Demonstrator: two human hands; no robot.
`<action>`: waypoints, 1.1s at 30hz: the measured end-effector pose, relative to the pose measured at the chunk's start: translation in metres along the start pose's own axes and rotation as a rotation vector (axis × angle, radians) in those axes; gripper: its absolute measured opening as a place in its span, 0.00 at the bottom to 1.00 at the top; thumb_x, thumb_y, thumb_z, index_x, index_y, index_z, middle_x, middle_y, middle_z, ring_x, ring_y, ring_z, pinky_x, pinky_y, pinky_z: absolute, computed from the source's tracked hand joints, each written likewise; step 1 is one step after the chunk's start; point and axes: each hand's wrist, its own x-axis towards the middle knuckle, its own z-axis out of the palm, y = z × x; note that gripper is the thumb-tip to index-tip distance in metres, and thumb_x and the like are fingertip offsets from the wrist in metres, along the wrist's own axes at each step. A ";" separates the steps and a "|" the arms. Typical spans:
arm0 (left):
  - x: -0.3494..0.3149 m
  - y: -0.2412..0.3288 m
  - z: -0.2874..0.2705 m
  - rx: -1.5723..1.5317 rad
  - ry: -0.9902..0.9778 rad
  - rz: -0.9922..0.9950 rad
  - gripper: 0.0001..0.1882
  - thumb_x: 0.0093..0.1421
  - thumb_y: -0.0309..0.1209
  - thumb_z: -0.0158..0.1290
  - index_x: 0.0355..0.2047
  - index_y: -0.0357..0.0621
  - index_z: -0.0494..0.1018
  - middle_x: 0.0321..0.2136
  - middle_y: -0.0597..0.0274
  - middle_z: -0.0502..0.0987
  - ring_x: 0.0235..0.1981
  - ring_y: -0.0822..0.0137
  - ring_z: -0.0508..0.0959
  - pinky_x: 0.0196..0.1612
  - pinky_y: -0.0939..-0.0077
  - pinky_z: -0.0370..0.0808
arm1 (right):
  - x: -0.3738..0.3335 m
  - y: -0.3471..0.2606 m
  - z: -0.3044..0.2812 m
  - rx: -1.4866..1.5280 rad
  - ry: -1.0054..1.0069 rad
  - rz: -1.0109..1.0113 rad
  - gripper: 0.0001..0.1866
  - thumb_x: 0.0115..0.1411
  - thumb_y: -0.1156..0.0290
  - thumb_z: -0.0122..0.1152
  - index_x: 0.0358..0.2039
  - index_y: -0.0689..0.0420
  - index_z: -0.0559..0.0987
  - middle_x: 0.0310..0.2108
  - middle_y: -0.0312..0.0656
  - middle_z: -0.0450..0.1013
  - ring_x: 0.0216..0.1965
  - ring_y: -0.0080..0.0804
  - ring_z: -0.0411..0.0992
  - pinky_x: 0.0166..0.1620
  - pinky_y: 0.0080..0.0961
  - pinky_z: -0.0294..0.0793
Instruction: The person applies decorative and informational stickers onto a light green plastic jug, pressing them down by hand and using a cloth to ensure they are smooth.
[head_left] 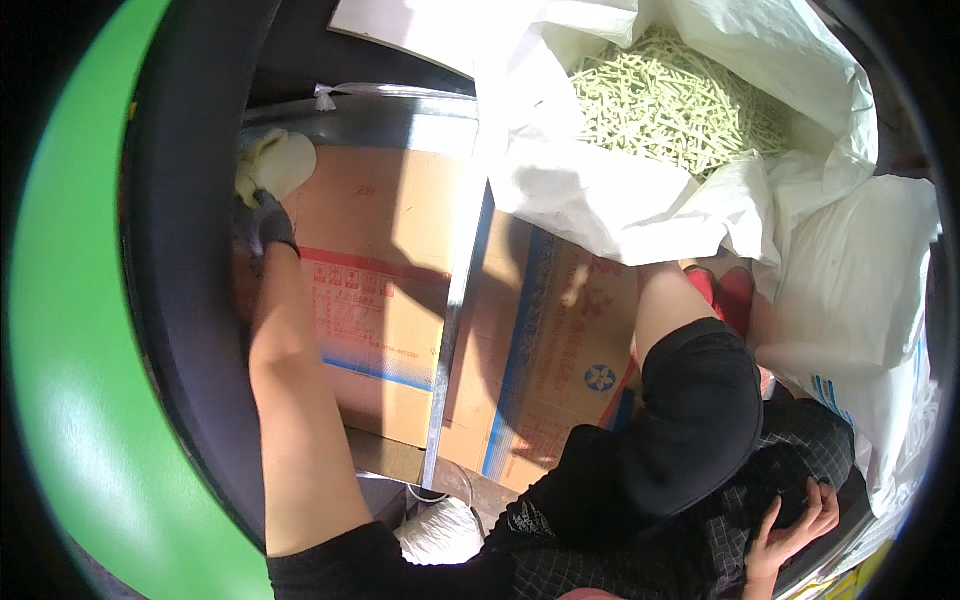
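My left arm reaches far up along the left side. A dark grey glove covers my left hand [272,218]. Its fingers are closed on a crumpled cream-white bundle [287,163], pale yellow-green at its left end. What the bundle is, I cannot make out. Beneath it lies a brown cardboard sheet [365,200] with red and blue print, edged at the top by a shiny metal rim [430,125]. My right hand [797,527], bare, rests on black checked cloth [715,540] over my lap at lower right, fingers apart and holding nothing.
A white sack [600,200] at upper right stands open, full of pale green short sticks [670,110]. Another white sack [850,310] sits beside it. A metal strip [455,320] divides the cardboard. A curved black-and-green wall [80,300] borders the left. White wound material [440,530] lies below.
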 end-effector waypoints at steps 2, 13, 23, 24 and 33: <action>-0.008 -0.066 -0.011 0.057 0.225 0.089 0.41 0.67 0.55 0.54 0.67 0.32 0.67 0.63 0.30 0.70 0.64 0.37 0.71 0.61 0.50 0.72 | 0.010 -0.002 -0.001 -0.012 0.012 -0.049 0.26 0.66 0.60 0.63 0.59 0.63 0.76 0.60 0.55 0.65 0.64 0.55 0.59 0.67 0.54 0.57; -0.259 -0.072 -0.098 -1.381 -0.255 -0.481 0.22 0.70 0.36 0.58 0.59 0.37 0.71 0.51 0.57 0.80 0.47 0.61 0.81 0.50 0.65 0.80 | 0.011 -0.010 -0.002 0.142 0.175 -0.089 0.26 0.54 0.66 0.70 0.54 0.58 0.78 0.54 0.51 0.69 0.58 0.54 0.64 0.64 0.51 0.59; -0.467 0.131 -0.349 -1.135 -0.208 0.701 0.19 0.61 0.26 0.65 0.52 0.37 0.76 0.46 0.49 0.81 0.46 0.51 0.81 0.50 0.58 0.79 | -0.007 -0.145 -0.063 0.622 0.395 -0.577 0.47 0.40 0.70 0.81 0.63 0.60 0.72 0.69 0.54 0.64 0.70 0.57 0.61 0.70 0.56 0.60; -0.478 0.129 -0.368 -1.035 -0.255 0.823 0.18 0.59 0.25 0.65 0.50 0.39 0.77 0.43 0.48 0.81 0.42 0.47 0.81 0.46 0.57 0.80 | -0.010 -0.153 -0.062 0.690 0.445 -0.562 0.49 0.39 0.68 0.81 0.65 0.61 0.70 0.71 0.56 0.61 0.71 0.58 0.60 0.70 0.58 0.59; -0.509 0.093 -0.408 -1.021 -0.621 0.959 0.40 0.51 0.41 0.74 0.58 0.36 0.67 0.50 0.48 0.75 0.48 0.51 0.79 0.43 0.60 0.78 | -0.040 -0.111 -0.043 0.894 0.436 -0.390 0.48 0.39 0.59 0.83 0.62 0.58 0.74 0.59 0.50 0.70 0.60 0.57 0.68 0.64 0.53 0.68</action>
